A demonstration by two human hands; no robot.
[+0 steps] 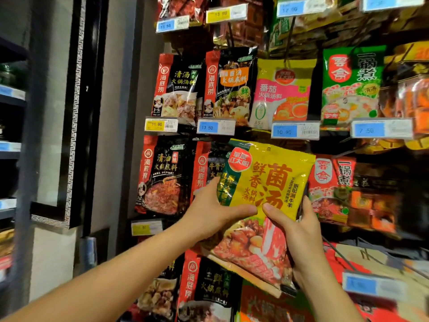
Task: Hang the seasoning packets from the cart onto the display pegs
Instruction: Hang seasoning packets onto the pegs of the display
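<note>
Packet lifted to the display
Left hand [213,212] and right hand [294,226] grip the yellow packet [267,182] by its sides; next, I'd say, thread its top hole onto a peg.

The yellow seasoning packet [267,194] is glossy plastic film; price tags [294,130] sit in shiny clear plastic.

A grocery shop aisle. Rows of colourful seasoning packets [178,89] hang on a display wall. Blue and yellow price tags [294,130] sit beneath each row.
</note>
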